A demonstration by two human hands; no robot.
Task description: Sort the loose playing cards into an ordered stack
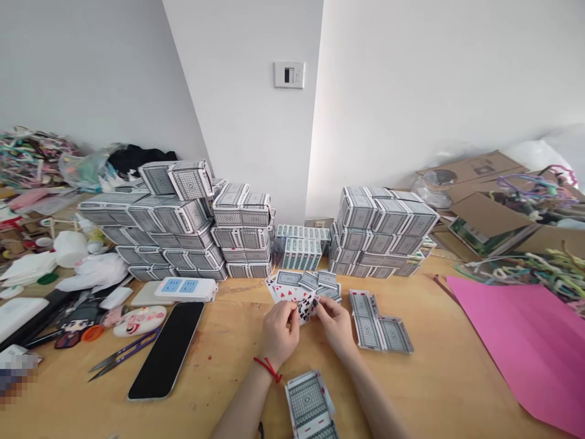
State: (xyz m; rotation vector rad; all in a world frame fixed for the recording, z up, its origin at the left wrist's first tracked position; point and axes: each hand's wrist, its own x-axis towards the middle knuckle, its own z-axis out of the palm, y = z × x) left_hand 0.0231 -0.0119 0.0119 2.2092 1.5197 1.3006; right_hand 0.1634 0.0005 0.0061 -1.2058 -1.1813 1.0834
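My left hand [280,332], with a red string on its wrist, is closed with thumb and finger pinched at the left edge of a playing card [304,309] with black pips. At the card's right side, my right hand [337,326] also has its fingers closed on it. Just beyond lie loose playing cards [289,278], some face up with red hearts, others back up. To the right of my right hand is an L-shaped piece made of folded cards [366,323]. Another folded-card piece [307,399] lies between my forearms, close to me.
Stacked card blocks stand at the left [183,216], centre-left [242,235] and right [381,228]. Small boxed decks [302,253] sit between them. A phone [167,350], scissors [123,355] and a power strip [185,288] lie left; a pink sheet [516,341] lies right.
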